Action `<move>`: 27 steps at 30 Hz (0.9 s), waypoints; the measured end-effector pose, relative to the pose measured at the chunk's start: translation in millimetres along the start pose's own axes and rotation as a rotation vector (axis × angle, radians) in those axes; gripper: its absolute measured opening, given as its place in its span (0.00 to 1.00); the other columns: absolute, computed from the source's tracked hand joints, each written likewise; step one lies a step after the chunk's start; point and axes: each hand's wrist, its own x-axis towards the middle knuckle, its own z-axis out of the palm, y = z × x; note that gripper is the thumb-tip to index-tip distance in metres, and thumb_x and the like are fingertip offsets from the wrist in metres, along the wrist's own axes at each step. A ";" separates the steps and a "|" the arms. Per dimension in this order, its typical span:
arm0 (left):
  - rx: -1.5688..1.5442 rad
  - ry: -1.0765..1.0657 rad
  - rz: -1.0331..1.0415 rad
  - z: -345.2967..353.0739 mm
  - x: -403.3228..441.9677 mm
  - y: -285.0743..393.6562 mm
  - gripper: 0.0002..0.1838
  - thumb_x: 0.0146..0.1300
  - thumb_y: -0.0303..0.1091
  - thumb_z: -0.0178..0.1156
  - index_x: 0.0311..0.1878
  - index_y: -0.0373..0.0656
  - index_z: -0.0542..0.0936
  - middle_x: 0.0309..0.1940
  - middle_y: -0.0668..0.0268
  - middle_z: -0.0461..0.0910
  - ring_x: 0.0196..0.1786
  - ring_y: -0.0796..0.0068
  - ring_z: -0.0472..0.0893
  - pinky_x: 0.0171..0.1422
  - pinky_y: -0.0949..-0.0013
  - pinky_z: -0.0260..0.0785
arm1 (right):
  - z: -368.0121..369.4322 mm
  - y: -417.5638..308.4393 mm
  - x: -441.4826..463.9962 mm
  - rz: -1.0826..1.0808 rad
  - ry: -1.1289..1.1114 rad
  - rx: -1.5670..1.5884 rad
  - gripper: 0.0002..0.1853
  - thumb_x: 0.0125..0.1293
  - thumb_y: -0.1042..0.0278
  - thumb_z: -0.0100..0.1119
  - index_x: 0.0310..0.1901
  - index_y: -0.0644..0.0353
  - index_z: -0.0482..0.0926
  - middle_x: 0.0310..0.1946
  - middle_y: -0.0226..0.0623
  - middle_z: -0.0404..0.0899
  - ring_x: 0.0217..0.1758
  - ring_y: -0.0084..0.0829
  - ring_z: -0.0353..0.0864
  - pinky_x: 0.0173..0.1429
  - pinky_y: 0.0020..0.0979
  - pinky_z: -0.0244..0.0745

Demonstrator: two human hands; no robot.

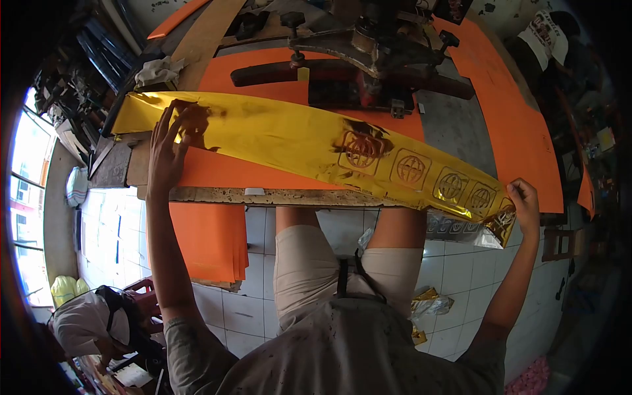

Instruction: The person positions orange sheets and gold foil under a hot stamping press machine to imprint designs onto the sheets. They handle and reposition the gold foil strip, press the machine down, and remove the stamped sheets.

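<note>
A long strip of shiny gold foil slants across the work table from upper left to lower right. Its right part carries several cut-out globe emblems in rounded squares. My left hand rests at the foil's left part, fingers stretched and apart, touching its surface. At the other end, my right hand is closed on the foil's corner, which hangs past the table edge with a crumpled, silvery underside. Beneath the foil lie orange sheets. A dark press with screw knobs and a red-and-black bar stands just behind the foil.
Another orange sheet covers the table's right side. A stack of orange sheets sits below the front edge. A crumpled cloth lies at the back left. Foil scraps are on the tiled floor. One person is at lower left, another at upper right.
</note>
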 end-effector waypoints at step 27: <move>-0.162 0.064 -0.034 4.4 -10.7 -3.7 0.25 0.82 0.44 0.42 0.71 0.42 0.76 0.76 0.52 0.69 0.79 0.47 0.65 0.87 0.49 0.46 | -8.5 -3.3 -17.6 -0.031 -0.005 -0.168 0.22 0.77 0.52 0.63 0.30 0.61 0.75 0.23 0.24 0.72 0.26 0.15 0.68 0.33 0.24 0.65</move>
